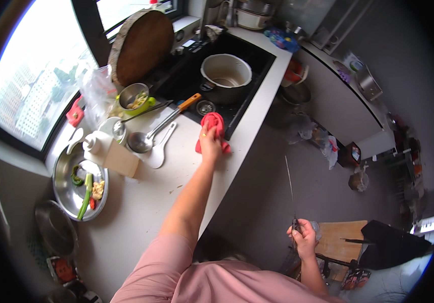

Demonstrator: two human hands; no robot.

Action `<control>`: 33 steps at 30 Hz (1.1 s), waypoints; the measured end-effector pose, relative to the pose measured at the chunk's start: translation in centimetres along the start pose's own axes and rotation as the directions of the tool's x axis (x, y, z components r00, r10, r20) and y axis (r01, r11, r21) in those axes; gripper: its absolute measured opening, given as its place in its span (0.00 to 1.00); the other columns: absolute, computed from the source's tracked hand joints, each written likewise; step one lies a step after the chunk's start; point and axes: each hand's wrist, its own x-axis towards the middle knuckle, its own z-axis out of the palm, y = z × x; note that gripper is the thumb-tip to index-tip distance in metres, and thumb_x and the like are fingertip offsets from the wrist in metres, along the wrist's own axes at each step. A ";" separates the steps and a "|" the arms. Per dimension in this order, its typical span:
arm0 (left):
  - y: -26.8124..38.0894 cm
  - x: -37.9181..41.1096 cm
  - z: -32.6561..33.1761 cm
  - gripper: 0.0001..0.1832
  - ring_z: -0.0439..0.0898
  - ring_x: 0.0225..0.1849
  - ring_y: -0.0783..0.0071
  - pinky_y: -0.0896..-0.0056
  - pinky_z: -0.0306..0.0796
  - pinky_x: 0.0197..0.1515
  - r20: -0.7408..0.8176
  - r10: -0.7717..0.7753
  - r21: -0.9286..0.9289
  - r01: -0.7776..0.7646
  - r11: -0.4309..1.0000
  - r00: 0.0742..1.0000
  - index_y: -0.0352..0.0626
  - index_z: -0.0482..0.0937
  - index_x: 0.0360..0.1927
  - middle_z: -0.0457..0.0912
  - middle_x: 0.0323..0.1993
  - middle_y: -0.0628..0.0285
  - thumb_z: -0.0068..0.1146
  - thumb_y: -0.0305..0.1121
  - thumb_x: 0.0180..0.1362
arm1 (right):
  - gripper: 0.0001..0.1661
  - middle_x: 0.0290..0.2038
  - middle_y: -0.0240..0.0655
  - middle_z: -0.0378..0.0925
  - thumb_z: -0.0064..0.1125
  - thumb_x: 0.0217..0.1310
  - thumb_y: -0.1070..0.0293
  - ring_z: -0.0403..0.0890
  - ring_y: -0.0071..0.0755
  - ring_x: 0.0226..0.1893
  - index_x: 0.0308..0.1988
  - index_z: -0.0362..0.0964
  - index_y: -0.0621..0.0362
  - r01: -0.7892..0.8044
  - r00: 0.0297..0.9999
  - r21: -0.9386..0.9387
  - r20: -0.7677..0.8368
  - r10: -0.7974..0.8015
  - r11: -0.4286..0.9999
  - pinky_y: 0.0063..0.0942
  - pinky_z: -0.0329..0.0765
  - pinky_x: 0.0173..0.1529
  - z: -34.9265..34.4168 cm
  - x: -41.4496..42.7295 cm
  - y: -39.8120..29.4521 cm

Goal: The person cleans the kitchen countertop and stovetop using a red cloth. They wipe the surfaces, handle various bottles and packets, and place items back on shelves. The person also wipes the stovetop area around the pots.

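My left hand, with a ring on one finger, grips a bunched red cloth. The cloth lies on the white countertop at the near corner of the black gas cooktop. In my right hand, out over the floor, is the dark handle of what looks like a knife. Its thin blade points away from me and shows almost edge-on. Left of the cloth lie a white rice paddle and a steel ladle with a wooden-ended handle.
A deep metal pot stands on the cooktop. A round wooden chopping block leans by the window. On the left, a steel basin holds vegetable pieces, beside a pump bottle and a green-handled bowl. A wooden board is at lower right.
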 end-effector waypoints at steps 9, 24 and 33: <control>8.8 7.7 -11.1 0.15 0.72 0.58 0.60 0.67 0.66 0.58 0.235 0.246 -0.171 -0.209 0.963 0.940 0.37 0.77 0.49 0.70 0.60 0.53 0.55 0.24 0.57 | 0.19 0.33 0.35 0.77 0.54 0.59 0.74 0.73 0.19 0.30 0.50 0.61 0.64 0.025 1.000 0.060 0.005 -0.025 0.998 0.17 0.71 0.37 -1.9 -1.2 1.8; 5.0 -12.9 -22.1 0.25 0.60 0.67 0.51 0.41 0.52 0.66 0.861 0.478 -0.211 -0.732 0.648 0.175 0.54 0.81 0.45 0.65 0.65 0.60 0.65 0.31 0.37 | 0.19 0.33 0.33 0.76 0.54 0.59 0.74 0.71 0.16 0.30 0.50 0.61 0.63 -0.033 0.991 0.085 0.132 0.022 0.996 0.16 0.70 0.36 1.2 1.6 2.0; 1.9 -0.9 -4.7 0.29 0.66 0.62 0.45 0.53 0.67 0.61 0.782 0.573 -0.181 -0.789 0.588 0.247 0.52 0.79 0.47 0.66 0.64 0.57 0.68 0.28 0.34 | 0.18 0.33 0.33 0.76 0.54 0.59 0.75 0.72 0.16 0.29 0.49 0.61 0.63 -0.020 0.998 0.096 -0.060 0.026 0.995 0.16 0.69 0.34 -1.6 -2.4 3.8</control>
